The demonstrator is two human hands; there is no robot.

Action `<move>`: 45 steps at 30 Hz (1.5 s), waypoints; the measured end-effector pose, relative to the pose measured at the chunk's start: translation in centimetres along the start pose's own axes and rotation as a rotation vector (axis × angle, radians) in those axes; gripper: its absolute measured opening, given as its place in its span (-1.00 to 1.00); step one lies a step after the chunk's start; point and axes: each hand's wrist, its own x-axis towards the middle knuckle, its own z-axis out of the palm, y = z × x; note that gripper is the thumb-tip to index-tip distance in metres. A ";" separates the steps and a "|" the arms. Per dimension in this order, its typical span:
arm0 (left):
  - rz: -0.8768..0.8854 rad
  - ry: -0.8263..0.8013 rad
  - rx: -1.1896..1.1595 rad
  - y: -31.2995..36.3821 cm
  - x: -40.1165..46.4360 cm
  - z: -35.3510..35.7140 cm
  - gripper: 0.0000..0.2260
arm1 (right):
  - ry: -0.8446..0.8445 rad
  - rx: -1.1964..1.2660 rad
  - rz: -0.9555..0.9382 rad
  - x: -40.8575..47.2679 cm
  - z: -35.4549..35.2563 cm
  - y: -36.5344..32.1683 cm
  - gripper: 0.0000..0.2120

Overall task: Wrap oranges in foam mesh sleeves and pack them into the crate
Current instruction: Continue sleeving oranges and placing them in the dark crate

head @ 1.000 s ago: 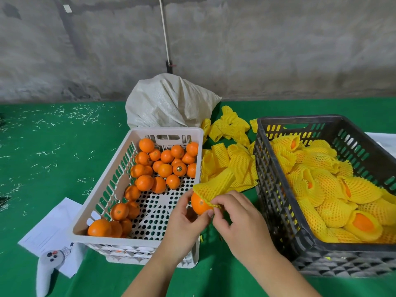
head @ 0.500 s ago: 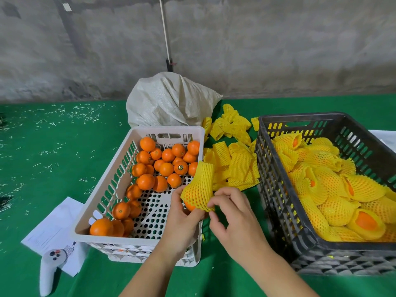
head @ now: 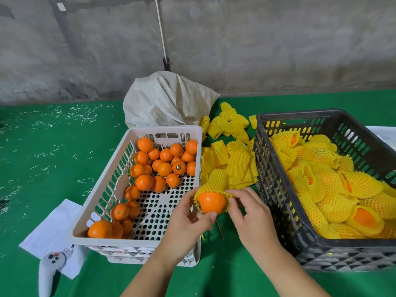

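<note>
So we're mid-wrap here. Going left to right: the white basket (head: 137, 189) near the front edge of the green table (head: 42, 168) has a bunch of bare oranges (head: 162, 166) in it, mostly piled toward its far end and down its left side. Just past its front right corner, the left hand (head: 188, 221) holds the orange (head: 211, 202) from underneath, thumb and fingers curled round it. The foam sleeve (head: 214, 181) is only over the far half, with the near face of the fruit bare. The right hand (head: 250, 215) pinches the sleeve's rim on the right side. Behind the hands is the loose pile of sleeves (head: 237, 166), then the black crate (head: 276, 189) at the right, already well filled with wrapped oranges (head: 334, 189).

My read: next move is pulling that rim down toward the person so the mesh covers the whole fruit, then over into the black crate. The foam looks stretchy, so it'll probably need an even tug.

Compared to half a second back, the sleeve was standing up and hiding most of the orange; now the fruit's turned toward the camera and showing way more.
</note>
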 end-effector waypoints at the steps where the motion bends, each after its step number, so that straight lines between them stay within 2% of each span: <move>1: 0.004 0.031 -0.008 0.0 0.0 0.1 -0.49 | -0.001 -0.032 -0.047 0.0 -0.1 -0.1 -0.82; 4: 0.023 0.122 -0.019 -0.1 0.2 0.3 -0.53 | -0.008 -0.088 -0.149 -0.3 0.1 -0.9 -0.88; 6: 0.039 0.160 -0.022 -0.1 0.3 0.4 -0.54 | 0.000 -0.099 -0.175 -0.4 0.6 -1.5 -0.83; 11: 0.021 0.219 -0.016 -0.2 0.6 0.4 -0.41 | -0.007 -0.056 -0.155 -0.2 1.1 -2.0 -0.79; 16: 0.034 0.154 0.024 -0.2 0.5 0.1 -0.44 | -0.080 0.137 0.090 -0.6 1.3 -1.5 -0.76; 20: -0.004 0.082 -0.039 0.1 0.5 0.0 -0.47 | -0.037 0.284 0.216 -0.6 1.5 -1.1 -0.78; 25: -0.028 -0.002 -0.121 0.5 0.6 -0.3 -0.44 | -0.135 0.475 0.426 -1.0 1.7 -1.2 -0.54; 28: -0.052 -0.016 -0.150 0.2 0.7 -0.6 -0.48 | -0.198 0.559 0.482 -1.0 1.5 -0.8 -0.40; 31: -0.027 0.015 -0.061 -0.2 0.5 -0.5 -0.52 | -0.194 0.515 0.502 -1.0 1.4 -0.2 -0.37; 33: -0.005 0.096 -0.048 -0.2 0.4 -0.2 -0.55 | -0.152 0.479 0.528 -1.0 1.6 -0.1 -0.40; 38: 0.072 0.198 0.086 -0.9 0.1 0.0 -0.84 | -0.095 0.383 0.533 -1.6 2.1 -0.3 -0.41; 43: 0.342 0.270 0.488 -0.9 -1.0 1.3 -0.89 | -0.069 0.490 0.557 -1.6 2.8 -0.5 -0.44; 45: 0.378 0.263 0.544 -0.9 -1.3 1.5 -0.88 | -0.021 0.498 0.565 -1.7 3.1 -0.4 -0.42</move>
